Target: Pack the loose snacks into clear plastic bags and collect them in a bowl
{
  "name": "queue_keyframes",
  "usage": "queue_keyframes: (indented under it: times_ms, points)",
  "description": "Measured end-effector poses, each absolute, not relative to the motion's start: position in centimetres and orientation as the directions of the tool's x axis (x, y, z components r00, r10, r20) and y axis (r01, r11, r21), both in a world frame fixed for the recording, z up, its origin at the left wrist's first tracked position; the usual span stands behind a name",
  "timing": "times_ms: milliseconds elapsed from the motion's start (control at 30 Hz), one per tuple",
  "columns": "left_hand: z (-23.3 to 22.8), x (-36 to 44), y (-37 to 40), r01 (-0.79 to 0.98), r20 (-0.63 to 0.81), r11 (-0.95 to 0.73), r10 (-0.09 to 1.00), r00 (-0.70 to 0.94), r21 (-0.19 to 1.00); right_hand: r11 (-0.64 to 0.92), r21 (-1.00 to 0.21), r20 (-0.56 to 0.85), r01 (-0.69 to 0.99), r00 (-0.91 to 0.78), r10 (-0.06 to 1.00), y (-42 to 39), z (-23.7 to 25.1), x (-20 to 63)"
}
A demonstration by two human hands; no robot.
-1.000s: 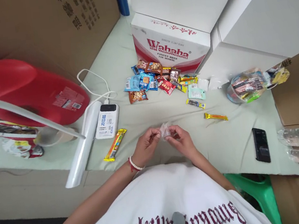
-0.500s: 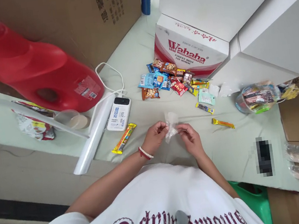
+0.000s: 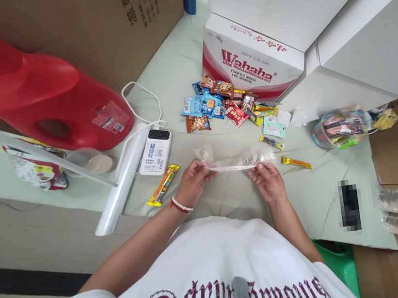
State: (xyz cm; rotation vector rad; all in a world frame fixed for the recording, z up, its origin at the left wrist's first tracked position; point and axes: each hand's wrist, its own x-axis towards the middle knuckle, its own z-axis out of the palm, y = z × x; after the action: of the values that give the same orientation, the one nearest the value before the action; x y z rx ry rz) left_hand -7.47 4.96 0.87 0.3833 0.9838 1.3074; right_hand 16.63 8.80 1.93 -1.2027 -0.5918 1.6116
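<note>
Your left hand (image 3: 192, 184) and right hand (image 3: 270, 182) are now well apart, each pinching one end of the clear plastic bag (image 3: 235, 161), which is pulled out flat and taut between them just above the pale green sheet (image 3: 311, 197), close in front of your chest. Half a second ago the same bag hung as a small crumpled wad between hands that nearly touched, so you've just spread it open sideways; judging by that, the unfolding step looks about done and the bag is ready to be opened at the mouth, though which edge is the mouth can't be made out. Both grips are finger pinches on the film, not full fists. Just left of your left hand lies an orange snack bar (image 3: 163, 185), with a white power bank (image 3: 155, 152) and a roll of clear film (image 3: 124, 181) beside it. Right of your right hand sits a gold wrapped candy (image 3: 296, 162), apart from it. Farther out, a heap of snack packets (image 3: 222, 106) lies against the Wahaha carton (image 3: 252, 64), a clear tub of snacks (image 3: 339, 128) stands to the right, and a red jug (image 3: 42, 99) lies at far left. A blurred dark object sits near right, unidentifiable.
</note>
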Motion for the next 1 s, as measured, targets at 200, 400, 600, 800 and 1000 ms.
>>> queue_keyframes:
  times_ms: [200, 400, 600, 800, 1000]
  points:
    - [0.3, -7.5, 4.2, -0.573, -0.383, 0.237, 0.912, -0.147, 0.785, -0.293, -0.759, -0.384, -0.582, 0.036, 0.923, 8.1, 1.6, 17.3]
    - [2.6, -8.7, 4.0, 0.042, 0.08, -0.068, 0.806, -0.586, 0.997, -0.3, -0.811, -0.373, -0.503, 0.049, 0.927, 8.6, 2.7, 18.5]
    - [4.1, -5.1, 7.8, 0.212, 0.163, -0.165, 0.986, 0.027, 0.963, -0.277, -0.921, -0.299, -0.276, 0.041, 0.953, 9.8, 4.9, 18.2]
    - [-0.1, -1.1, 10.1, -0.01, -0.085, 0.091, 0.958, 0.275, 0.996, -0.124, -0.991, -0.13, -0.04, 0.23, 0.965, 11.1, 5.9, 19.3]
    - [0.4, -2.8, 9.3, 0.035, -0.108, 0.102, 0.961, 0.256, 0.994, -0.117, -0.988, -0.08, 0.102, 0.311, 0.947, 12.0, 5.5, 21.7]
